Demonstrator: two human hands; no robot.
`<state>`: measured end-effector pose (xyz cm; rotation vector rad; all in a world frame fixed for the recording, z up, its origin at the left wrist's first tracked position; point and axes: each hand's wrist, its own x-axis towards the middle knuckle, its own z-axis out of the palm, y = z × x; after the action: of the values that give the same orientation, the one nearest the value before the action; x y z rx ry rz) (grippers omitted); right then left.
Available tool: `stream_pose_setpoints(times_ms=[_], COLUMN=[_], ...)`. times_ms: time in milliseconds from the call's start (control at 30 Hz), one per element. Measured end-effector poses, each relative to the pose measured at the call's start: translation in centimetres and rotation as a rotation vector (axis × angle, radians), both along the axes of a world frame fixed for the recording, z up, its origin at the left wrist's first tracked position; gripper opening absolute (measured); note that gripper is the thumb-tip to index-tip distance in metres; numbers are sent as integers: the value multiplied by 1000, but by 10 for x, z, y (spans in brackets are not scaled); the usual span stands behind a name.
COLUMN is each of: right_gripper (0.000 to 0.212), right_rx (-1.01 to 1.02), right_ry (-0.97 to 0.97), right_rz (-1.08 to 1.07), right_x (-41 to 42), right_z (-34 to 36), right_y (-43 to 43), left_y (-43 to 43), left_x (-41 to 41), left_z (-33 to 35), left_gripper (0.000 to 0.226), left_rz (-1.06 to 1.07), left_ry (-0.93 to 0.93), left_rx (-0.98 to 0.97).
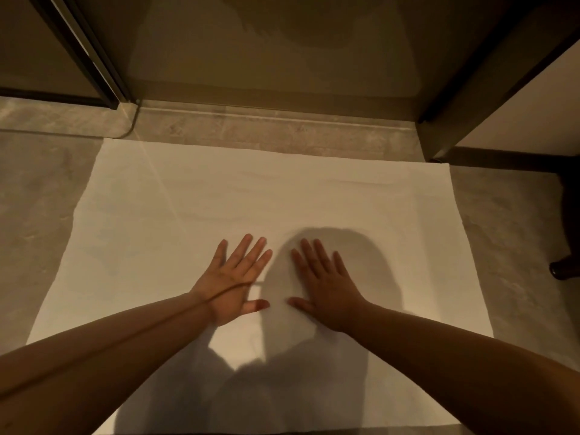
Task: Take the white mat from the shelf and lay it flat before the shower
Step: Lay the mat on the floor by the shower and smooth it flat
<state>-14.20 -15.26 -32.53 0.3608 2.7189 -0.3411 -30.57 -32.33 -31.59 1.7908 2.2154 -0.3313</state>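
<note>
The white mat [219,196] lies spread out on the grey floor, its far edge close to the raised stone threshold of the shower [282,124]. My left hand [233,282] rests palm down on the mat's middle, fingers apart. My right hand [326,285] lies flat beside it, a small gap between the two thumbs, fingers also spread. Neither hand grips anything. Faint ripples run across the mat's far half. My shadow darkens the near middle of the mat.
A dark-framed glass shower door [91,58] stands at the upper left, and another dark frame post [470,98] at the upper right. A dark furniture leg [561,268] stands on the floor at the right edge. Grey stone floor [47,215] borders the mat on both sides.
</note>
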Motion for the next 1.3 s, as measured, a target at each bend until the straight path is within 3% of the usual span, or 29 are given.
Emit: stream_pose_setpoints(times_ms=[133,300,467,600,700,833,900,1067,1233,1300], right_gripper=[80,80,90,86,83,78,73,68,72,78], right_rx=[59,106,82,72,130,123,113,142,143,156], right_ry=[2,-25,6,159,206,174,165,200,-11,0], right_rz=[-54,-378,-543,-508,-433,-103,-78,-460,-777,-795], right_x=[4,57,55,-3,-38,-62,-59,-21,3,1], right_z=[-4,-2,0,3,2,-13,-20,-16,-8,-2], right_y=[24,88,121,135,141,131,136,186,232,228], left_y=[3,-3,20,42,39,37,38,38,38,39], left_x=[-2,-4,-18,-34,-34,-32,-32,-33,-34,-34], left_z=[-11,-7,-9,-22,-31,-30,-28,-28,-30,-31], left_gripper=[100,95,81,85,84,84,84,84,84,84], left_rz=[-15,-56,32,247,216,223,229,219,212,213], left_ry=[34,88,-10,-5,-4,7,7,-2,-2,2], left_rx=[-98,-37,127,131,141,172,175,172,170,173])
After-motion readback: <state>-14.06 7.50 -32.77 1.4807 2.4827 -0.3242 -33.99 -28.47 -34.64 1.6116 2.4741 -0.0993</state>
